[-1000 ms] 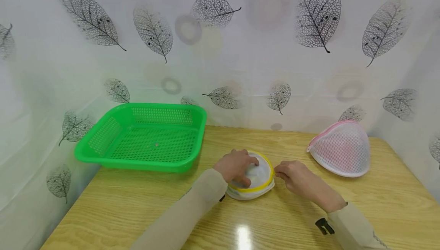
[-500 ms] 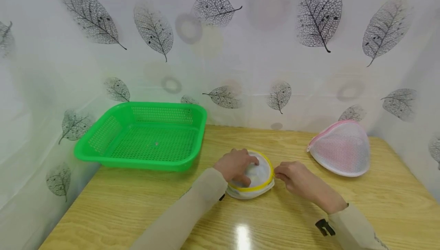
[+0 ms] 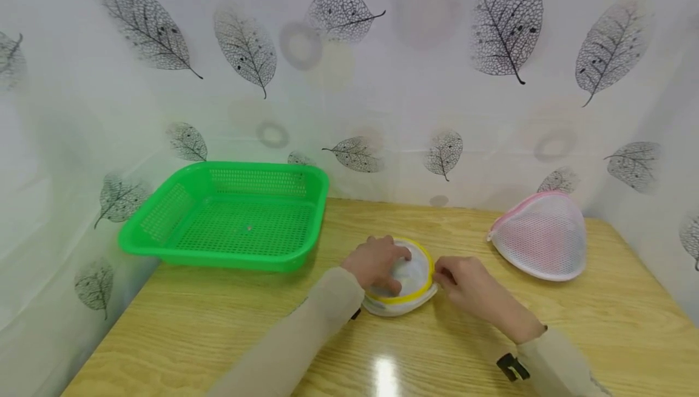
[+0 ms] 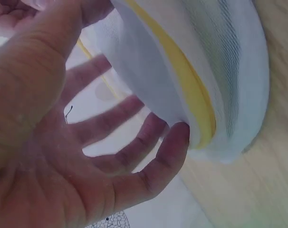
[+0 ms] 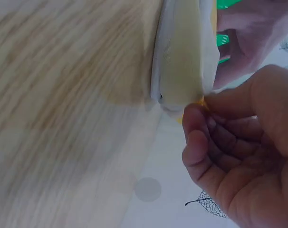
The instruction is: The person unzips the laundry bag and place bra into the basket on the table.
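Observation:
A round white mesh laundry bag (image 3: 411, 275) with a yellow zipper (image 3: 431, 275) round its top lies on the table in the head view. My left hand (image 3: 377, 265) rests on its top with the fingers spread and slightly bent. In the left wrist view the fingertips (image 4: 178, 135) touch the white top inside the yellow band. My right hand (image 3: 476, 288) is at the bag's right edge. Thumb and forefinger pinch a small yellow part of the zipper (image 5: 201, 101) in the right wrist view, mostly covered by the fingertips. The bag's contents cannot be made out.
A green plastic basket (image 3: 317, 227) stands at the back left of the wooden table (image 3: 229, 318). At the right lies another white mesh bag (image 3: 543, 239) with a pink zipper. Behind the table hangs a white curtain (image 3: 382, 99) printed with leaves.
My right hand has shifted slightly left and toward the near side along the yellow rim, its fingers a little differently bent. The left hand stays nearly still on the bag.

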`<state>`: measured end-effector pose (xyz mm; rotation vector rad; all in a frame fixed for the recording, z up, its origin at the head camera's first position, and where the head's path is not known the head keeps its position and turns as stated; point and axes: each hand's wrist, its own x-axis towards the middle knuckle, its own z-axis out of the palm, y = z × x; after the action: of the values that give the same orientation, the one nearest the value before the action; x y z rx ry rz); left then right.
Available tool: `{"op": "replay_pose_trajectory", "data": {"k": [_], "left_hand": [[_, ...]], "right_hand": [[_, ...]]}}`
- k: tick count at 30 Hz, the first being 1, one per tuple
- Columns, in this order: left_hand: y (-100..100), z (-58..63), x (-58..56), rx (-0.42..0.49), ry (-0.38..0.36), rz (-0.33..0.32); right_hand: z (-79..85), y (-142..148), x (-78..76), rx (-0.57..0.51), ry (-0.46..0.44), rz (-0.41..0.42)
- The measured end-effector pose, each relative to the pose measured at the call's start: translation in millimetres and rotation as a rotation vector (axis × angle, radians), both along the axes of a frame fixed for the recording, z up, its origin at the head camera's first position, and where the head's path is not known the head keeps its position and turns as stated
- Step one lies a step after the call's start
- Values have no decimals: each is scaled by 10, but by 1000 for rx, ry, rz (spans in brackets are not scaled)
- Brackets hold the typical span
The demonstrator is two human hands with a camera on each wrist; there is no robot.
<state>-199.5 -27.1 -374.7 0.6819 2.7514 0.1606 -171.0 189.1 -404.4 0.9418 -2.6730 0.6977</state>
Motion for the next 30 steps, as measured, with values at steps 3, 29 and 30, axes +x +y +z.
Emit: {"op": "replay_pose_trajectory", "data": {"k": [3, 29, 30], "left_hand": [[35, -13, 49, 40, 6, 47], [-41, -92, 34, 65, 62, -165], [-42, -98, 22, 69, 60, -173]], "right_hand": [[-11, -22, -39, 17, 4, -64], [-145, 84, -294, 142, 107, -30], [-155, 91, -301, 156, 124, -25]]}}
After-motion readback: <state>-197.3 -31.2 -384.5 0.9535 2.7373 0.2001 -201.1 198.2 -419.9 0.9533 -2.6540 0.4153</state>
